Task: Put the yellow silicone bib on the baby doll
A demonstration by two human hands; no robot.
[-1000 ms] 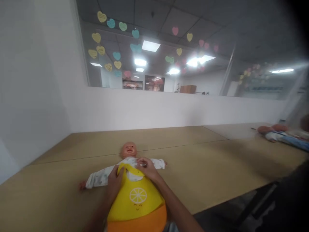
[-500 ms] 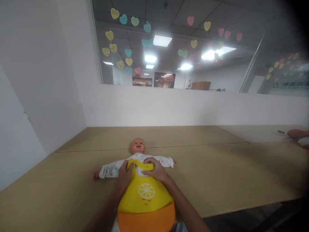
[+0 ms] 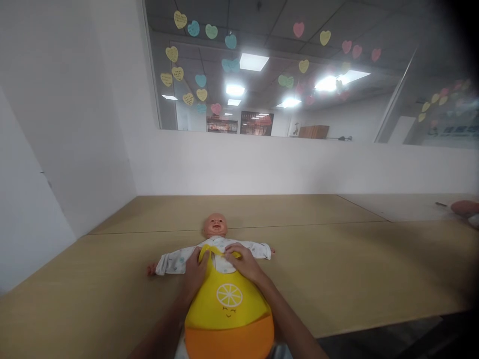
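Note:
A baby doll (image 3: 215, 225) in a white patterned top lies on its back on the wooden table (image 3: 337, 269), arms spread, head away from me. A yellow bib (image 3: 228, 299) with a lemon face and an orange pocket covers its body. My left hand (image 3: 195, 273) grips the bib's left neck strap by the doll's shoulder. My right hand (image 3: 244, 260) pinches the right strap at the doll's chest. The strap ends meet between my hands, below the doll's chin.
A white wall with a glass window stuck with paper hearts (image 3: 202, 80) runs behind the table. Another doll (image 3: 466, 209) lies at the far right edge. The table's front edge drops off at lower right.
The view swung left and settled, so the doll at the right slid almost out of view. My hands stayed on the bib straps, drawing them closer together on the doll's chest.

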